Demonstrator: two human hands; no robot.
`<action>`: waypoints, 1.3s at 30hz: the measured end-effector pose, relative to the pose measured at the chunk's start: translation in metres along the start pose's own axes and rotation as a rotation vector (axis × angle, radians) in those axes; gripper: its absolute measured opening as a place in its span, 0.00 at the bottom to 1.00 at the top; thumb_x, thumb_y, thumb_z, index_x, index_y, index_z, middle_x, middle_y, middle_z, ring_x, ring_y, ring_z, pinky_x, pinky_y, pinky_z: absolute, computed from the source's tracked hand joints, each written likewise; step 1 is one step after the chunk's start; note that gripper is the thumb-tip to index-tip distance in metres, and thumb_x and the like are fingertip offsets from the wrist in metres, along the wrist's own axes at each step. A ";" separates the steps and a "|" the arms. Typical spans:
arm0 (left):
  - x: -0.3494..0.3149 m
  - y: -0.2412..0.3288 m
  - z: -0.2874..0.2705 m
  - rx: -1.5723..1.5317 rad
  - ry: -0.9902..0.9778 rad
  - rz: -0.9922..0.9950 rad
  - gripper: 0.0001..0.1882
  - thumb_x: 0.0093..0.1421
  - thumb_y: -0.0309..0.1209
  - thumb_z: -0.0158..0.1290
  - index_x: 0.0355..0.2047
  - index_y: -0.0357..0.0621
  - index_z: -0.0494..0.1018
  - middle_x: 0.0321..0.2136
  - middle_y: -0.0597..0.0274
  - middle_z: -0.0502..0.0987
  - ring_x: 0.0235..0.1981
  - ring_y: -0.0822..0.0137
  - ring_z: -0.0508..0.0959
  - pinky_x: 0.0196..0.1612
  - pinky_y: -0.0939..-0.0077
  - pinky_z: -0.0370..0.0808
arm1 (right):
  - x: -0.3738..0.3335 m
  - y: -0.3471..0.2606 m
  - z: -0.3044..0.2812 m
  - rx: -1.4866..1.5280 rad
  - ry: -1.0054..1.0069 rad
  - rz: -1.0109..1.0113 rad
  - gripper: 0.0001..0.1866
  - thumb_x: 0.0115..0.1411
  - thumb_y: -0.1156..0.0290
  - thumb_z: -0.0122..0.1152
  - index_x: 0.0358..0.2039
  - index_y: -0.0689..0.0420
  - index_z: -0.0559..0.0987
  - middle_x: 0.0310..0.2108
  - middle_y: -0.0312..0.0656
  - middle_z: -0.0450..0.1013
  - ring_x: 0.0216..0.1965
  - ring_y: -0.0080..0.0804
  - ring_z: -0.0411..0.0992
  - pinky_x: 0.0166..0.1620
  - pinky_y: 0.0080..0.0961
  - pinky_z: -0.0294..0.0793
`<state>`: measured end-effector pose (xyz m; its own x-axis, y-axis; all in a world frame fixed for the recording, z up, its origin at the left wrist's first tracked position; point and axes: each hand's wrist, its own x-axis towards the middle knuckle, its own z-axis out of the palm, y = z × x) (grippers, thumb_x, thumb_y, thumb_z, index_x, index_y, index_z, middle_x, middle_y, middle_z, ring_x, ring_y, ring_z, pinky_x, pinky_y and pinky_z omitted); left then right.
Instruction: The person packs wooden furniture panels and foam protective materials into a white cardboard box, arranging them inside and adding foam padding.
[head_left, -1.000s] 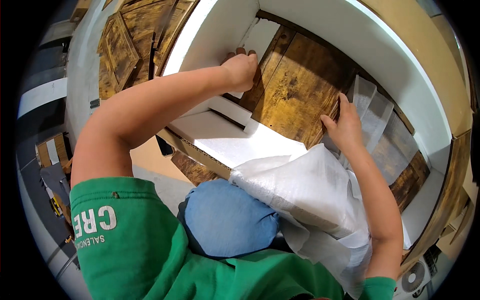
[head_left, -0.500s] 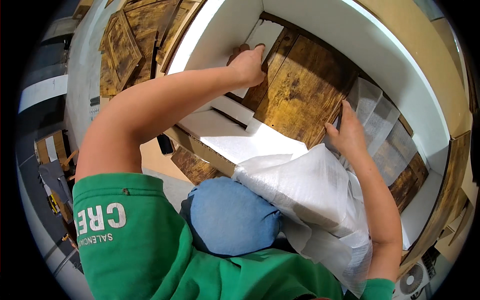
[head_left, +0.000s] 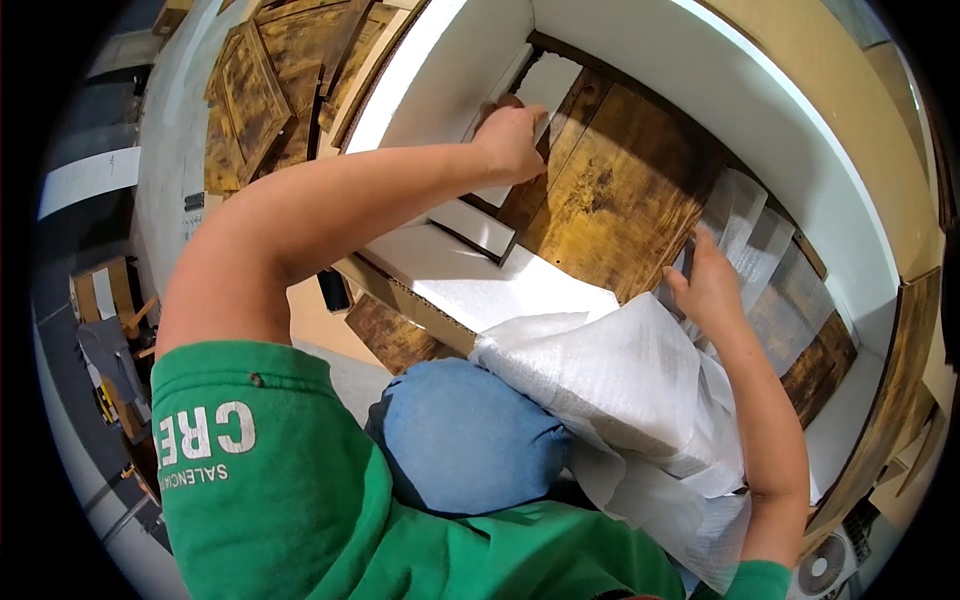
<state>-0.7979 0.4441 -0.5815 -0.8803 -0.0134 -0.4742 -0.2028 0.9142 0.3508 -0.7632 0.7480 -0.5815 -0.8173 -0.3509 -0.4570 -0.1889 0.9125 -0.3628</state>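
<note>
In the head view a brown wood-grain panel (head_left: 615,180) lies inside a large box lined with white foam (head_left: 450,70). My left hand (head_left: 512,142) is at the panel's left end, fingers curled over a white foam strip (head_left: 548,82) there. Its fingertips are partly hidden. At the panel's right edge is my right hand (head_left: 710,285), thumb and fingers apart, the thumb close against the edge. Beyond that hand, thin translucent foam wrap (head_left: 765,250) covers more brown boards. A foam-wrapped piece (head_left: 620,380) leans on the near side, between my right forearm and my knee (head_left: 470,430).
The box's near cardboard edge (head_left: 415,310) runs in front of my knee. A small white block with a dark edge (head_left: 475,228) stands inside it. Brown panels (head_left: 255,100) lie on the floor at the upper left. A white fan unit (head_left: 825,570) is at the lower right.
The panel and foam strip have shifted slightly toward me and rightward, and a dark gap shows behind the strip. My left hand's fingers are more curled; my right hand has lowered slightly.
</note>
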 end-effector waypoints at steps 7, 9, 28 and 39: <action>0.009 -0.003 -0.003 0.045 0.018 0.109 0.27 0.47 0.30 0.58 0.49 0.38 0.68 0.35 0.40 0.74 0.42 0.47 0.74 0.47 0.60 0.71 | -0.002 0.003 -0.002 0.039 -0.034 0.057 0.33 0.50 0.64 0.64 0.52 0.69 0.62 0.41 0.62 0.71 0.42 0.56 0.72 0.43 0.41 0.72; 0.023 -0.003 -0.019 0.249 -0.032 0.101 0.20 0.48 0.26 0.54 0.44 0.34 0.69 0.33 0.38 0.74 0.39 0.45 0.75 0.44 0.58 0.72 | 0.000 -0.001 -0.005 0.040 -0.057 0.099 0.34 0.51 0.63 0.64 0.52 0.69 0.62 0.41 0.62 0.71 0.43 0.55 0.71 0.44 0.41 0.72; 0.058 -0.014 -0.015 0.604 0.029 0.168 0.05 0.48 0.17 0.48 0.27 0.26 0.72 0.24 0.37 0.74 0.29 0.44 0.77 0.31 0.62 0.75 | 0.004 0.011 0.000 0.152 -0.094 0.109 0.41 0.50 0.56 0.66 0.56 0.68 0.60 0.46 0.60 0.69 0.47 0.52 0.70 0.49 0.38 0.70; 0.072 -0.041 -0.001 0.402 0.158 0.049 0.04 0.48 0.14 0.44 0.26 0.27 0.68 0.25 0.35 0.72 0.29 0.42 0.75 0.32 0.60 0.73 | 0.006 0.009 -0.004 0.160 -0.105 0.116 0.43 0.49 0.56 0.68 0.57 0.67 0.59 0.44 0.61 0.70 0.45 0.52 0.71 0.47 0.37 0.71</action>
<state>-0.8538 0.4057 -0.6291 -0.9460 0.0011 -0.3242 -0.0031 0.9999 0.0123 -0.7715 0.7550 -0.5844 -0.7656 -0.2728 -0.5826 -0.0007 0.9060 -0.4234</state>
